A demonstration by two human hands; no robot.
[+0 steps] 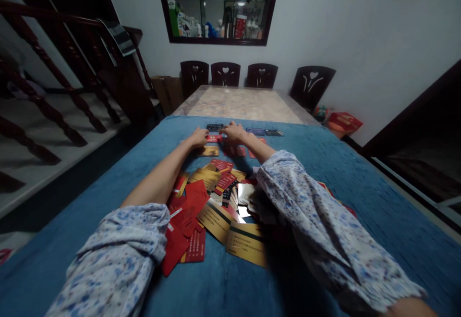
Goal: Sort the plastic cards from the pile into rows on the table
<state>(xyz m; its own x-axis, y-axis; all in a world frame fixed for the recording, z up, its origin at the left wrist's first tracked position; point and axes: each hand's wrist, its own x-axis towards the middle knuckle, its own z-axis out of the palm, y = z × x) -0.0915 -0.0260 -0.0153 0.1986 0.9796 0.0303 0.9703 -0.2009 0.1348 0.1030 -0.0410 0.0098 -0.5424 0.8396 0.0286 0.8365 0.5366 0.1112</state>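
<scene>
Both hands reach forward to rows of cards laid on the blue cloth. A red card (214,139) lies between them. My left hand (199,138) is closed at its left edge, fingertips on the card. My right hand (233,133) has its thumb and fingers bent at the right edge, partly covering neighbouring cards. Just beyond is a black card (215,127); on this side lies a gold card (208,151). Between my forearms spreads a loose pile with red cards (196,196), gold cards (248,243) and some white cards (246,195), partly hidden by my right sleeve.
A blue cloth (126,182) covers the near part of the table; its bare far end (245,101) is marbled. A blue-purple card (255,131) and a dark card (274,133) lie to the right. Several dark chairs (225,73) stand behind, and a stair railing (65,57) is left.
</scene>
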